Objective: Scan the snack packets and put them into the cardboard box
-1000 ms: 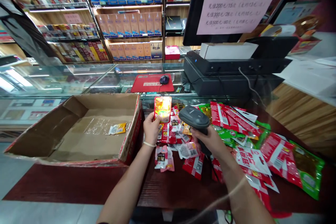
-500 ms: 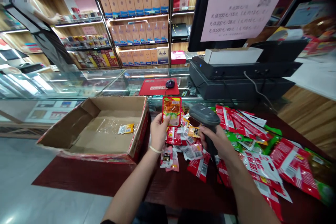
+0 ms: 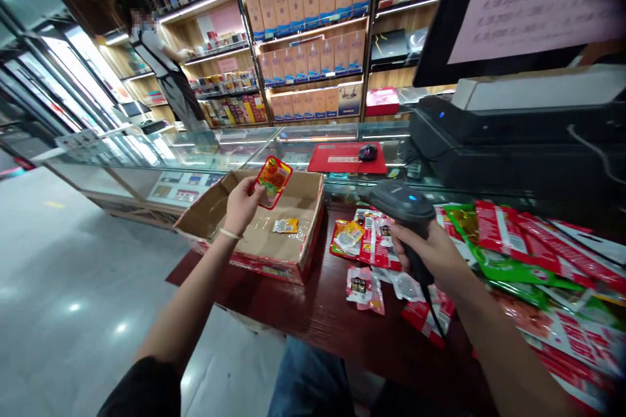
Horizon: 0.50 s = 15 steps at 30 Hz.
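Pinched a red-edged packet (image 3: 274,181) between the thumb and fingers of the left hand (image 3: 242,205), tilted and in line with the far side of the cardboard carton (image 3: 264,241); could not tell how high above it. Wore a pale band (image 3: 229,233) on the left wrist. Grasped a black scanner (image 3: 405,202) by its handle in the right hand (image 3: 425,251), right of the carton, with a blue light lit on top. Saw inside the carton one small yellow-and-white packet (image 3: 286,226), lying flat and apart from the red-edged packet. Saw beneath the carton a dark red worktop (image 3: 323,313). Found pink packets (image 3: 364,288) on it, near the carton's right side, and red and green packets (image 3: 506,228) heaped farther right, partly hidden by the right arm. Made out, beyond the carton, a red mouse pad (image 3: 332,158) bearing a dark mouse (image 3: 368,152), on a glass display case (image 3: 235,151). Noticed a co-worker (image 3: 171,78) well beyond the carton and to its left, one arm stretched toward shelves (image 3: 215,54).
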Available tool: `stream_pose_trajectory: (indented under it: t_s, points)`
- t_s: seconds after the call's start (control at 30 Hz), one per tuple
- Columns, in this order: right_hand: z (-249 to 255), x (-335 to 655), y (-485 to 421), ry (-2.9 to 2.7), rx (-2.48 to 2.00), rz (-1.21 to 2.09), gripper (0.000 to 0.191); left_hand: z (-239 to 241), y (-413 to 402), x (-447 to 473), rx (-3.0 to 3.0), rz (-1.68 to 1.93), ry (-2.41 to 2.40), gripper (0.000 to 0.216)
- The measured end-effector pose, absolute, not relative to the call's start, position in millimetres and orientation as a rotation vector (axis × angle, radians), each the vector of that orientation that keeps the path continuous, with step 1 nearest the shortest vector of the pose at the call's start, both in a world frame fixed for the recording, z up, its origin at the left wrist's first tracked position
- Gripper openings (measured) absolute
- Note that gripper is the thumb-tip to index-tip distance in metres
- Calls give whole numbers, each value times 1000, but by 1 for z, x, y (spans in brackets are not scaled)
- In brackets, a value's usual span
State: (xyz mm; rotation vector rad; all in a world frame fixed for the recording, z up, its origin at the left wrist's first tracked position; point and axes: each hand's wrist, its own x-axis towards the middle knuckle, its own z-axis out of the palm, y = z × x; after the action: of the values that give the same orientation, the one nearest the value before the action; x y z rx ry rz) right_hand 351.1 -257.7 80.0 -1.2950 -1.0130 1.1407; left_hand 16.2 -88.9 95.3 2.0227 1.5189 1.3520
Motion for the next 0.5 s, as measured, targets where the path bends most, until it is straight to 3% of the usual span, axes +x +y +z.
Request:
stream_pose_trajectory:
  t_s: [0.13, 0.5]
  points:
    - [87, 320, -231, -1064, -1224, 1166, 40, 71, -64, -18, 2146, 915, 1705, 34]
    - [86, 270, -194, -1244, -1113, 1262, 34, 33, -47, -30, 2053, 428, 1574, 42]
